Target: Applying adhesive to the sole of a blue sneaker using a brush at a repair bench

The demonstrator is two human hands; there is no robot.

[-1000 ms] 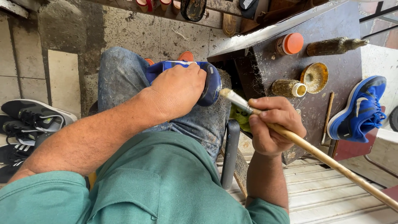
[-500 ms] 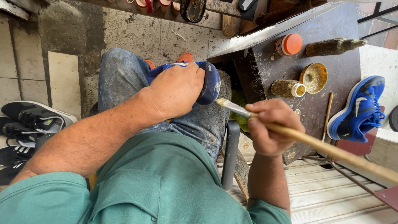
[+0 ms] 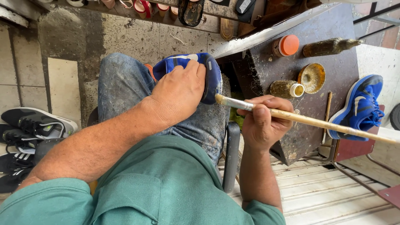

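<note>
A: Okay, quick one. Where was the blue shoe (image 3: 210, 77)?

B: On the person's lap, resting on the jeans-covered knee (image 3: 125, 91), sole side turned up toward the camera. Left hand (image 3: 179, 93) lay clamped over it, fingers curled round the upper, holding it steady.

A: Right hand?

B: Right hand (image 3: 260, 125) was closed in a pinch grip round a long wooden brush (image 3: 300, 118). Handle ran out past the right edge of the view.

A: What changed?

B: A second before, the bristles stood a bit lower and short of the shoe. Half a second before, they had come up closer. By this moment the brush tip (image 3: 220, 99) touched, or nearly touched, the edge of the sole. The left hand and the shoe had barely shifted.

A: Meaning?

B: My read: the brush had just reached the sole edge, so coating was starting there, not finished. Can't tell if anything was on the bristles.

A: Around it?

B: Dark stained worktable (image 3: 325, 25) just right of the knee, with an orange-lidded jar (image 3: 286, 45), a small bottle lying down (image 3: 285, 88), a yellow crusted dish (image 3: 311, 77) and a second brush-like tool (image 3: 329, 46). Second blue shoe (image 3: 360, 106) at the table's right edge. Black sneakers (image 3: 33, 125) on the floor, far left.
</note>
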